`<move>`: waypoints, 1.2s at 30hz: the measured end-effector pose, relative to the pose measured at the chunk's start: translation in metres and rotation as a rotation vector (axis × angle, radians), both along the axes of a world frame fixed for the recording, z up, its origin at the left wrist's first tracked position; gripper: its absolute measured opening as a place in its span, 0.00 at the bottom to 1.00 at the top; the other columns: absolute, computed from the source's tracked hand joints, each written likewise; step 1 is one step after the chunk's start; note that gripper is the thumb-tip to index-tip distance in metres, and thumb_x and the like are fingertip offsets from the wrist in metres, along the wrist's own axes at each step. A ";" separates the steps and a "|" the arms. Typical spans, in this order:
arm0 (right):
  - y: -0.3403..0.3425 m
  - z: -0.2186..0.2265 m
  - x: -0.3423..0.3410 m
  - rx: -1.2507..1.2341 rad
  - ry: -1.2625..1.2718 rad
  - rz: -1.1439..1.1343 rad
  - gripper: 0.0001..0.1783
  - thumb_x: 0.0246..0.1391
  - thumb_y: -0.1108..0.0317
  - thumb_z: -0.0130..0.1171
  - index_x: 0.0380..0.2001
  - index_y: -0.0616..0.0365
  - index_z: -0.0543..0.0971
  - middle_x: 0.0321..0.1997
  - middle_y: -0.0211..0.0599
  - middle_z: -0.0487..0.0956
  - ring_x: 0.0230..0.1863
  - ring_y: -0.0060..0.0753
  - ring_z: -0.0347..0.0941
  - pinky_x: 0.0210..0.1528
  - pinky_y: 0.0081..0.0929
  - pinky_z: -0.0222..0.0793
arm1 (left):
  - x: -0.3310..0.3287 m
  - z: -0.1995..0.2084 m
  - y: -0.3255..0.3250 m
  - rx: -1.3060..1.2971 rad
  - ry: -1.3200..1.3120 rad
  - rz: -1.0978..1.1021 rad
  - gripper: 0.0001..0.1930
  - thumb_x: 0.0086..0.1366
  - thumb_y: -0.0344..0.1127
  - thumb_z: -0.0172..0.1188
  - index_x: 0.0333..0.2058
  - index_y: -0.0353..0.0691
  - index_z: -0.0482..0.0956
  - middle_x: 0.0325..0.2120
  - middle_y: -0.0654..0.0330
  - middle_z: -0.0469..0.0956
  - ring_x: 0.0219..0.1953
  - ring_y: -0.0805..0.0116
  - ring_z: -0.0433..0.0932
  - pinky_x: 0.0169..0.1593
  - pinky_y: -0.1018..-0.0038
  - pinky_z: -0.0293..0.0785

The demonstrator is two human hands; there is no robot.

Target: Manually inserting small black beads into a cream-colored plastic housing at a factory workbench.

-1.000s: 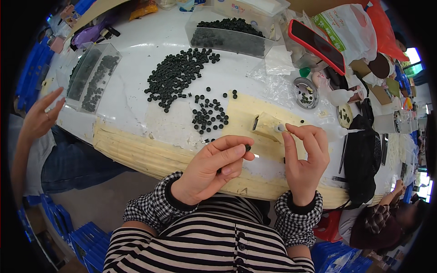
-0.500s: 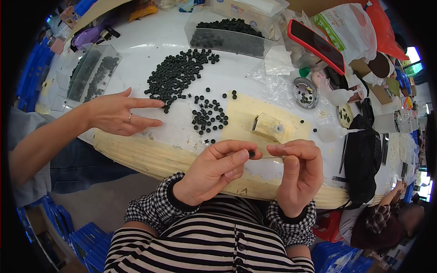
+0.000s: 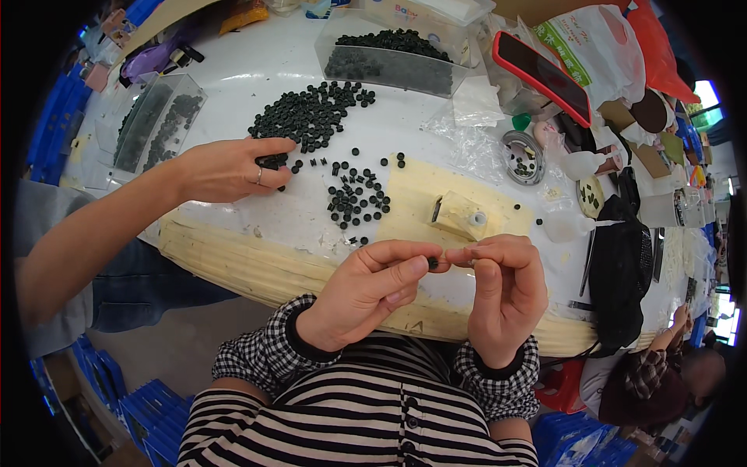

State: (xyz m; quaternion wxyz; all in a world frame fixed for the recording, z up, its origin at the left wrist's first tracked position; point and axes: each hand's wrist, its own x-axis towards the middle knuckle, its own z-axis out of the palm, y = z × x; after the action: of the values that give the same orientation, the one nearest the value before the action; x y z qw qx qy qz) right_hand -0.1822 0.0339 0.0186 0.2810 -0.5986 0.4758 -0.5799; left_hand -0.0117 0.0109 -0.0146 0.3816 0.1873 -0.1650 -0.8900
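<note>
Above the near side of the white, smooth-topped table (image 3: 222,105), a small black round piece (image 3: 433,263) is pinched between the thumb and forefinger of the left hand (image 3: 369,284). Directly to the right, at nearly the same level, the curled right hand (image 3: 510,284) is held with its fingertips just beside the piece; whether the piece is touched by them, or whether anything is pinched there, cannot be told. The piece's long axis cannot be made out either. On the far side of the hands, a cream, tape-wrapped block (image 3: 459,220) is set on a cream sheet (image 3: 408,183).

At the far middle, a clear plastic bin (image 3: 389,76) is filled with black pieces; at the far left, more are held in a clear divided plastic box (image 3: 145,132). To the right, small dark bits are contained in a round grey dish (image 3: 520,180). Beside the large black pile (image 3: 299,117), black pieces are gathered under a co-worker's hand (image 3: 229,171).
</note>
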 end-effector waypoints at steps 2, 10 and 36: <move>0.000 0.000 -0.001 -0.004 0.029 0.000 0.04 0.59 0.76 0.56 0.36 0.66 0.75 0.35 0.40 0.79 0.35 0.30 0.75 0.38 0.23 0.71 | 0.000 0.000 0.000 -0.003 0.012 -0.001 0.12 0.70 0.29 0.52 0.49 0.37 0.77 0.42 0.56 0.80 0.22 0.84 0.63 0.27 0.88 0.63; -0.002 0.007 0.000 -0.033 -0.136 -0.151 0.03 0.58 0.77 0.56 0.34 0.66 0.75 0.33 0.40 0.78 0.34 0.30 0.74 0.39 0.24 0.70 | 0.000 0.000 0.000 0.004 0.039 0.007 0.11 0.69 0.29 0.52 0.48 0.38 0.77 0.41 0.56 0.79 0.22 0.84 0.62 0.27 0.88 0.63; 0.009 -0.001 0.008 -0.203 0.561 -0.032 0.23 0.38 0.79 0.66 0.44 0.57 0.83 0.32 0.33 0.75 0.32 0.34 0.69 0.33 0.28 0.66 | 0.002 0.009 0.003 -0.305 -0.308 0.248 0.09 0.63 0.26 0.61 0.42 0.35 0.81 0.36 0.59 0.82 0.32 0.83 0.72 0.35 0.85 0.68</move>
State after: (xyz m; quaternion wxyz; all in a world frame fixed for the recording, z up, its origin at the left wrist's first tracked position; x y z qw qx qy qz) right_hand -0.1745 0.0431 0.0172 0.0682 -0.7528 0.4839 -0.4410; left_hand -0.0102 0.0137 -0.0060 0.4822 0.2797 -0.3294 -0.7620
